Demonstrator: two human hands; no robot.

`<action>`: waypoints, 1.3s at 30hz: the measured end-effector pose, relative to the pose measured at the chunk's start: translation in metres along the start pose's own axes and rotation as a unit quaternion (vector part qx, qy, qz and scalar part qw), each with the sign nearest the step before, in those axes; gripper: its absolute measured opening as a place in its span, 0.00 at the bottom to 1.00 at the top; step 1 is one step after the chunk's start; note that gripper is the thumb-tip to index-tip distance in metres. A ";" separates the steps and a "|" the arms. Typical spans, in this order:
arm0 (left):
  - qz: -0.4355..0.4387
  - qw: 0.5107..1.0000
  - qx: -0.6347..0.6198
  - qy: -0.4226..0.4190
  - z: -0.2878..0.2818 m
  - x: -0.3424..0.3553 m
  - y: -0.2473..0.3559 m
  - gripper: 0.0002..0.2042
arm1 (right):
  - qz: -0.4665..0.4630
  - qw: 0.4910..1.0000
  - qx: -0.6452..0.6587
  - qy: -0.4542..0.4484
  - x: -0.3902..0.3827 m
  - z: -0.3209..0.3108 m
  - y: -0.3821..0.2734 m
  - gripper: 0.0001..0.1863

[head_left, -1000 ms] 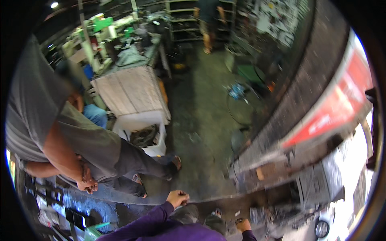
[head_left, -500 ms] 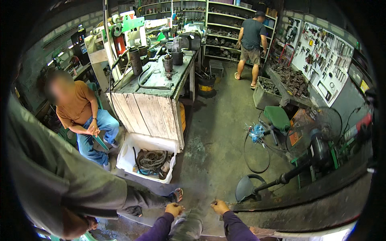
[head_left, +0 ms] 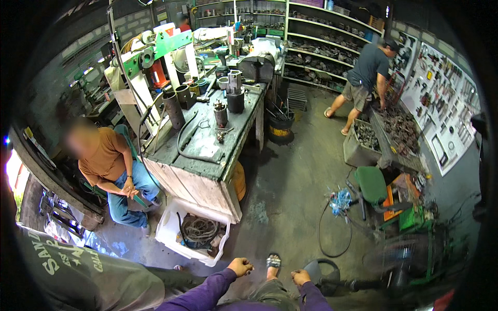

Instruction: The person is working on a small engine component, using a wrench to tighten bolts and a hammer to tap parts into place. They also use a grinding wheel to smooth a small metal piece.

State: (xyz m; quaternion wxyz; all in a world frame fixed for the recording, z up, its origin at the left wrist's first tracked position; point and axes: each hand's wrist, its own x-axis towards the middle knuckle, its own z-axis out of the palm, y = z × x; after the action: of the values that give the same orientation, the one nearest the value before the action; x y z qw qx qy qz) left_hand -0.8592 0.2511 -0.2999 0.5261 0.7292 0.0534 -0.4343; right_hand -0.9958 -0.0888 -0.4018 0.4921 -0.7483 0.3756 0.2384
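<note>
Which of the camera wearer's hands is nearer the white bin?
Left. The left hand appears just right of the white bin; the right hand is farther right, past the sandaled foot.

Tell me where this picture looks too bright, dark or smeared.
In the head view, the opening at the left edge is blown out, and the corners fall to black; also in the head view, the fan at lower right looks smeared, while the workbench, left hand and right hand read fairly clearly.
</note>
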 end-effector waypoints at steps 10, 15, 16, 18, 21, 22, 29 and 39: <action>0.096 0.982 -0.033 0.157 -0.057 0.060 0.219 0.06 | -0.195 0.968 -0.159 0.010 0.188 -0.153 -0.279 0.20; 0.155 0.948 -0.184 0.208 -0.103 0.122 0.338 0.08 | -0.323 0.924 -0.201 -0.046 0.242 -0.180 -0.454 0.20; 0.172 0.944 -0.187 0.212 -0.113 0.139 0.359 0.08 | -0.332 0.919 -0.207 -0.055 0.253 -0.182 -0.484 0.19; 0.196 0.942 -0.164 0.217 -0.140 0.182 0.399 0.07 | -0.342 0.910 -0.225 -0.065 0.281 -0.186 -0.546 0.18; 0.191 0.939 -0.179 0.221 -0.181 0.251 0.463 0.06 | -0.313 0.914 -0.241 -0.095 0.317 -0.194 -0.628 0.17; 0.224 0.929 -0.209 0.208 -0.196 0.269 0.485 0.06 | -0.306 0.909 -0.265 -0.103 0.329 -0.200 -0.657 0.17; 0.193 0.847 -0.466 0.169 -0.281 0.336 0.588 0.06 | -0.440 0.869 -0.199 -0.114 0.408 -0.216 -0.857 0.14; 0.084 0.732 -0.547 0.397 -0.294 0.402 0.605 0.11 | -0.617 0.681 -0.337 -0.204 0.501 -0.145 -1.079 0.10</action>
State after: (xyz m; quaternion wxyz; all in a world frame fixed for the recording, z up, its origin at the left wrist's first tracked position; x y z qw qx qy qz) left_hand -0.1175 0.0711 -0.1205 0.7997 0.4227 0.4241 0.0446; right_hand 0.1645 -0.1336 -0.1056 0.3069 -0.8588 -0.3865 0.1375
